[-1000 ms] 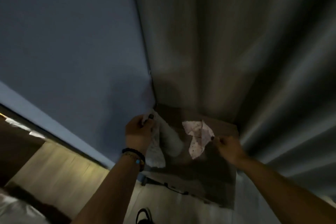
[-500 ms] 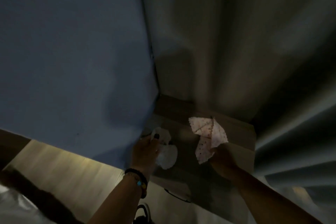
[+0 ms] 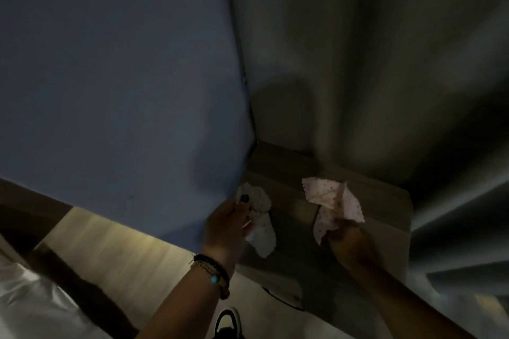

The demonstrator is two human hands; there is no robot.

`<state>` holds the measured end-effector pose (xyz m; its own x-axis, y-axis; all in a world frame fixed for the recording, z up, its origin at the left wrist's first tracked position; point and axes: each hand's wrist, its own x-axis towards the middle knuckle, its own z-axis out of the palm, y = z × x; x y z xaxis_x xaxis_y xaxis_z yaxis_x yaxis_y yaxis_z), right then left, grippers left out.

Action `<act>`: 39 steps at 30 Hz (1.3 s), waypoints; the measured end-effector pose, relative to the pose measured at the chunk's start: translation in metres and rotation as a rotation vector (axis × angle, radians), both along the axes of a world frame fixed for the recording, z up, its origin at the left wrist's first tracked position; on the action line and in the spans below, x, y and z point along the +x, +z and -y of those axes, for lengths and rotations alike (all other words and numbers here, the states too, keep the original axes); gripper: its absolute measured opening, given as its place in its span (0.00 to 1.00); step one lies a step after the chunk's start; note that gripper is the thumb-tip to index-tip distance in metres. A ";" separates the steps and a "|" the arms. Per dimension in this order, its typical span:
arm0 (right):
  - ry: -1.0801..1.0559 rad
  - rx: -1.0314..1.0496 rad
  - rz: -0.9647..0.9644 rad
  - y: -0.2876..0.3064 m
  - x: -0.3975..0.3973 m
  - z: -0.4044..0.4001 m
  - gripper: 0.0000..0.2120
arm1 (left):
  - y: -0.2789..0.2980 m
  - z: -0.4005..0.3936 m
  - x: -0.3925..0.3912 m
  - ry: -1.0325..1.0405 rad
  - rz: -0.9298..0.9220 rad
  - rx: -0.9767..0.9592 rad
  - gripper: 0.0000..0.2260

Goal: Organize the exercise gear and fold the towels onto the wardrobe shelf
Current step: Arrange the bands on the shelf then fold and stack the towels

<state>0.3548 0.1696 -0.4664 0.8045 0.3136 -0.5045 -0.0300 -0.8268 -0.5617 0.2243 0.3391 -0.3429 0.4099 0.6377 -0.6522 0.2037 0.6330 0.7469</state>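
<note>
The wardrobe fills most of the view: its blue door [image 3: 118, 85] stands open on the left, its grey inner walls [image 3: 358, 63] rise behind and to the right, and its wooden shelf [image 3: 385, 201] lies low at the middle. The shelf's near edge runs under both hands, and its right end meets the dark side wall. The door's lower edge hangs just left of the shelf, leaving only a narrow gap beside the left hand. Above the shelf the space is open up to the top of the view.

Below the shelf a pale floor [image 3: 110, 261] shows, with a white sheet [image 3: 24, 303] at the far left corner and a black and white shoe [image 3: 227, 322] beneath the shelf's near edge. No writing can be read anywhere; the picture is dim and blurred.

The left hand [image 3: 227, 224], with dark bracelets [image 3: 213, 274] at the wrist, grips a white cloth [image 3: 261, 224] with curled fingers, the thumb on top, over the shelf's left end. The right hand [image 3: 344, 237] pinches a pink dotted cloth [image 3: 334, 201] from below over the shelf's middle, its fingers mostly hidden. The two cloths are apart.
</note>
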 end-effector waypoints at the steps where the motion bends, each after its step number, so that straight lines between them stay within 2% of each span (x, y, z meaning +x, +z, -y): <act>1: 0.041 0.076 0.034 0.014 -0.004 0.002 0.12 | 0.007 0.003 -0.001 0.030 -0.006 -0.002 0.08; 2: 0.119 0.127 0.130 0.032 -0.007 0.005 0.12 | 0.009 0.003 -0.006 0.067 0.055 -0.017 0.08; 4: 0.225 0.208 0.148 0.065 -0.007 0.007 0.15 | 0.024 0.006 -0.015 0.114 0.097 0.016 0.08; 5: 0.349 0.190 0.090 0.089 -0.011 0.005 0.15 | 0.035 0.010 -0.020 0.093 0.107 0.061 0.10; 7: 0.535 -0.020 -0.020 0.137 -0.026 -0.001 0.17 | 0.056 0.017 -0.031 0.018 0.111 0.194 0.11; 8: 0.521 -0.036 0.017 0.156 -0.036 0.000 0.13 | 0.064 0.020 -0.038 -0.013 0.098 0.273 0.09; 10: 0.346 0.244 0.207 0.190 -0.052 0.009 0.07 | 0.084 0.025 -0.049 -0.041 0.072 0.385 0.07; 11: 0.262 0.367 0.235 0.203 -0.059 0.013 0.08 | 0.094 0.027 -0.055 -0.045 0.080 0.409 0.07; 13: 0.274 0.458 0.256 0.223 -0.072 0.015 0.10 | 0.111 0.031 -0.067 -0.024 0.121 0.470 0.06; 17: 0.375 0.569 0.181 0.260 -0.090 -0.006 0.11 | 0.138 0.037 -0.088 0.011 0.243 0.607 0.04; 20: 0.426 0.674 0.226 0.274 -0.107 -0.018 0.12 | 0.148 0.030 -0.103 -0.003 0.264 0.674 0.06; 23: 0.506 0.690 0.209 0.287 -0.127 -0.032 0.12 | 0.161 0.024 -0.117 0.001 0.285 0.708 0.06; 27: 0.499 0.706 0.105 0.288 -0.156 -0.057 0.11 | 0.175 0.007 -0.145 0.040 0.327 0.752 0.09; 32: 0.605 0.781 -0.050 0.282 -0.195 -0.103 0.21 | 0.187 -0.029 -0.190 0.085 0.339 0.727 0.11; 34: 0.704 0.764 -0.102 0.286 -0.210 -0.125 0.18 | 0.191 -0.047 -0.206 0.095 0.334 0.742 0.11; 36: 0.798 0.708 -0.088 0.286 -0.226 -0.148 0.11 | 0.192 -0.066 -0.223 0.103 0.310 0.765 0.11; 39: 0.810 0.694 -0.078 0.281 -0.254 -0.184 0.04 | 0.190 -0.099 -0.250 0.151 0.262 0.799 0.11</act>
<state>0.1007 0.3538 -0.1851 0.2005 0.9783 -0.0518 0.3286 -0.1169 -0.9372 -0.0257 0.4385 -0.1532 0.3583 0.9258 0.1206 -0.0820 -0.0974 0.9919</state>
